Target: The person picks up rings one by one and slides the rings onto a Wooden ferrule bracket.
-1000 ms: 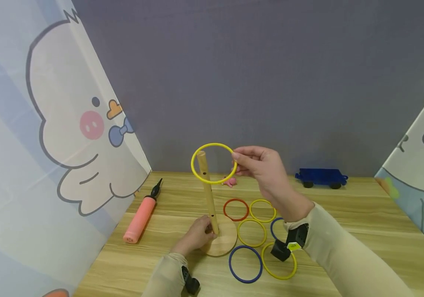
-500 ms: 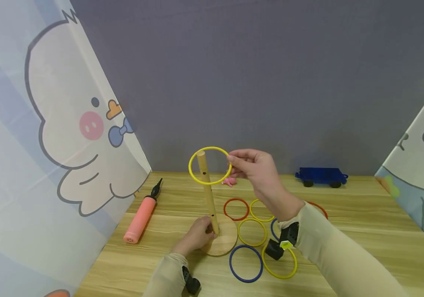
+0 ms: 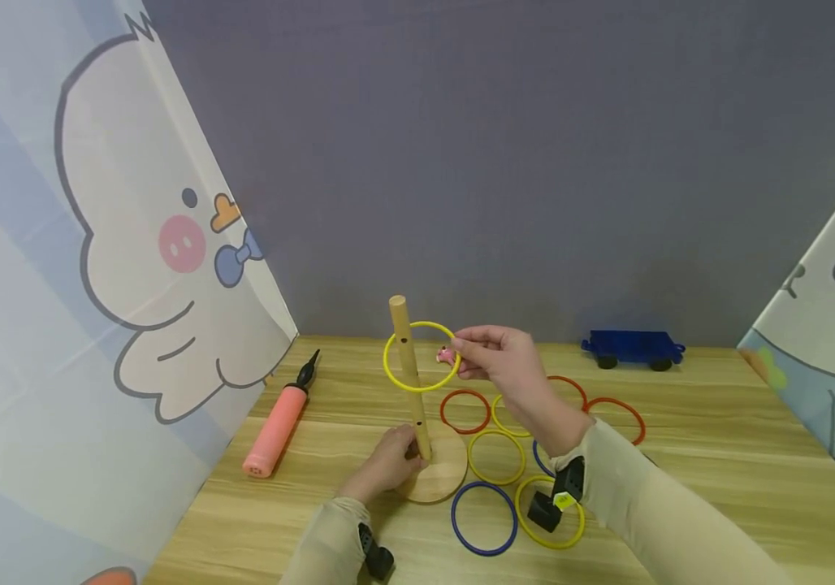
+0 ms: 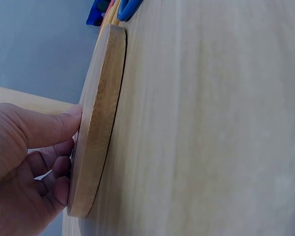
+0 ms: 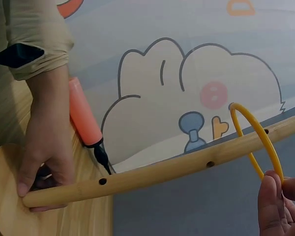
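Observation:
My left hand (image 3: 387, 461) grips the foot of a wooden post (image 3: 408, 361) that rises from a round wooden base (image 3: 447, 479). In the left wrist view the thumb (image 4: 54, 129) and curled fingers sit against the base's upper face. My right hand (image 3: 508, 366) pinches a yellow ring (image 3: 385, 357) between thumb and fingers at its right side. The right wrist view has the yellow ring (image 5: 263, 132) encircling the post near its top end. The post has several small dark holes along its length.
Several red, yellow and blue rings lie right of the base, among them a blue ring (image 3: 484, 555); the right forearm hides some. A pink hand pump (image 3: 276, 431) lies at left. A blue wheeled cart (image 3: 633, 348) and a small pink toy (image 3: 445, 356) stand near the back wall.
My right hand has shifted slightly left and then down, bringing the yellow ring below the post's top and around it. The left hand stays at the post's foot.

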Demonstrator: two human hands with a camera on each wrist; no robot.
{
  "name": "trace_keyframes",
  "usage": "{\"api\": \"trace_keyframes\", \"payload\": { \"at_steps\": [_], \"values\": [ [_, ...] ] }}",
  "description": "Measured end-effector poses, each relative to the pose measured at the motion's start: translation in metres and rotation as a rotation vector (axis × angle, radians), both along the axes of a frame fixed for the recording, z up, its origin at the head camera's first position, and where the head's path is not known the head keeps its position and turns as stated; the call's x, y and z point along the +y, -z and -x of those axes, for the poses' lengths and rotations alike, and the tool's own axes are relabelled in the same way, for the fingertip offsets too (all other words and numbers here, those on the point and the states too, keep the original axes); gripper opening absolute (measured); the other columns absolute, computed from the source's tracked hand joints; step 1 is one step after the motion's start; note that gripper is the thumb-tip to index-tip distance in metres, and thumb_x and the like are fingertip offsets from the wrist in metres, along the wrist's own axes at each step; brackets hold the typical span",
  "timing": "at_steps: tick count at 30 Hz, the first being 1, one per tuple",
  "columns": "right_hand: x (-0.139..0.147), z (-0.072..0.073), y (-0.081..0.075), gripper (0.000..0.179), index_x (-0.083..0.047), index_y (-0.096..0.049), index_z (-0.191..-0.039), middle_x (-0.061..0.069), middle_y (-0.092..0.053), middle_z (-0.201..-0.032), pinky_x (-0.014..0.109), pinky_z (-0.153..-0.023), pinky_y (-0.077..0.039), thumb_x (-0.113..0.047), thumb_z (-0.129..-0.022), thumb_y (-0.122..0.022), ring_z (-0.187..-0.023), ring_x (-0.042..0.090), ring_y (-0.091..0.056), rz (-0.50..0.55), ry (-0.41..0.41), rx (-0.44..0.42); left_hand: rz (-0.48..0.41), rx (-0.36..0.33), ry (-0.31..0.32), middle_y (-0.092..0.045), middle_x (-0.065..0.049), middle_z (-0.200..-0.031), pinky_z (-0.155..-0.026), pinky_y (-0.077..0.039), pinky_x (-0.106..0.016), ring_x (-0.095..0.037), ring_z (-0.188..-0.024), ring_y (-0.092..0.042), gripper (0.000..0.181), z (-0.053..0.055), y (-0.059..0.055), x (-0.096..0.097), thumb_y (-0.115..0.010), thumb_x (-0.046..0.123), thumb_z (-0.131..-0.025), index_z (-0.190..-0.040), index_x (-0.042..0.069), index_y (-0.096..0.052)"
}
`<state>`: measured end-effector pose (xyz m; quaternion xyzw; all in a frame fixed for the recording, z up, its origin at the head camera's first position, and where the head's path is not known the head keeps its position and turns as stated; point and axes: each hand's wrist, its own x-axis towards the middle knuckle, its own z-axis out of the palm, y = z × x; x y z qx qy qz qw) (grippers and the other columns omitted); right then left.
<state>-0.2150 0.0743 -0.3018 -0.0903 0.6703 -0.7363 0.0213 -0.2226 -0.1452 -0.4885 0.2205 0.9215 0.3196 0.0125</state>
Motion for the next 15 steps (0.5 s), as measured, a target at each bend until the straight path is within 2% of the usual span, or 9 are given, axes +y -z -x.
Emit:
{"api": "trace_keyframes", "payload": {
  "at_steps": [5, 12, 15],
  "values": [
    [0.002, 0.001, 0.012, 0.030, 0.008, -0.065, -0.114, 0.007, -0.068, -0.082, 0.029, -0.066, -0.057, -0.011, -0.091, -0.069, -0.067, 0.014, -0.065, -0.014, 0.008, -0.033, -0.003, -0.011, -0.002, -0.049, 0.004, -0.082, -0.071, -0.036, -0.028, -0.013, -0.080, -0.040, 0.017, -0.001, 0.002, 0.000, -0.077, 0.006, -0.083, -0.087, 0.011, -0.061],
    [0.003, 0.002, 0.026, 0.030, 0.010, -0.065, -0.114, 0.009, -0.069, -0.084, 0.034, -0.067, -0.057, -0.008, -0.091, -0.069, -0.064, 0.014, -0.065, -0.013, 0.009, -0.062, -0.005, 0.015, 0.000, -0.049, 0.005, -0.082, -0.071, -0.037, -0.028, -0.012, -0.079, -0.041, 0.018, 0.001, 0.002, 0.000, -0.077, 0.006, -0.081, -0.086, 0.011, -0.061],
    [0.004, 0.002, 0.034, 0.029, 0.012, -0.064, -0.114, 0.008, -0.069, -0.083, 0.030, -0.064, -0.057, -0.006, -0.091, -0.068, -0.063, 0.014, -0.066, -0.005, 0.001, -0.072, -0.011, 0.016, 0.009, -0.049, 0.004, -0.082, -0.071, -0.038, -0.028, -0.012, -0.079, -0.042, 0.018, 0.002, 0.002, 0.000, -0.077, 0.005, -0.081, -0.086, 0.011, -0.061]
  ]
}}
